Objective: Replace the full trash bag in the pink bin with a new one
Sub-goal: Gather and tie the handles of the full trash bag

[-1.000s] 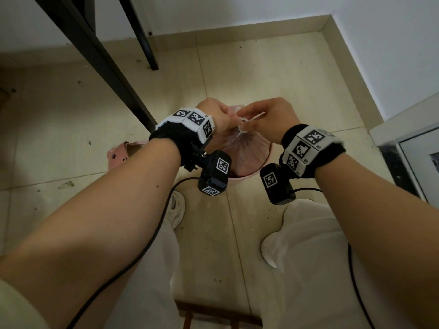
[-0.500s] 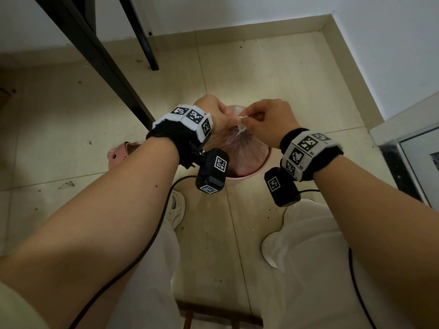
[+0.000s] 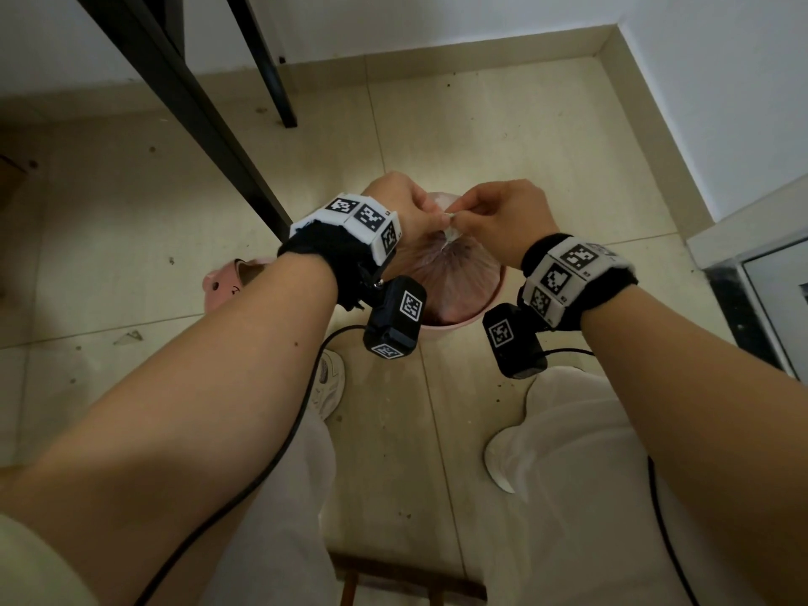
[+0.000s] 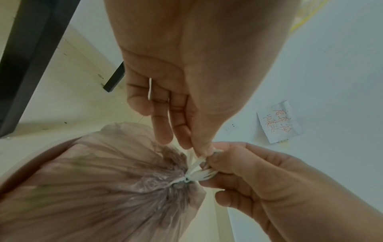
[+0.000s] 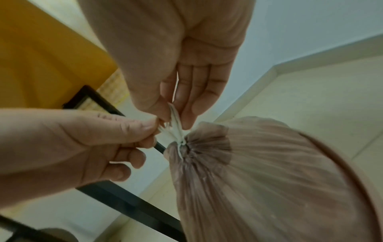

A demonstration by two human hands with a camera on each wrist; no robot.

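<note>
The pink bin (image 3: 441, 332) stands on the floor tiles, holding a full translucent pinkish trash bag (image 3: 454, 273) whose mouth is gathered into a tight neck. A white drawstring (image 3: 450, 227) comes out of that neck. My left hand (image 3: 430, 214) and my right hand (image 3: 470, 218) meet just above it, fingertips almost touching. Each pinches a strand of the drawstring. In the left wrist view the left hand (image 4: 196, 147) nips the drawstring (image 4: 196, 165) above the bag (image 4: 116, 180). The right hand (image 5: 176, 111) holds the flat strand of the drawstring (image 5: 176, 124) in the right wrist view.
Black table legs (image 3: 188, 107) slant across the floor left of the bin. A pink slipper (image 3: 227, 282) lies at the left. My white shoes (image 3: 328, 382) stand close in front of the bin. Walls form a corner behind, and a framed panel (image 3: 752, 273) is at the right.
The loose strand that stuck out over my right hand is drawn in. Both hands have closed together over the bag's neck, and the right wrist has shifted slightly right and down.
</note>
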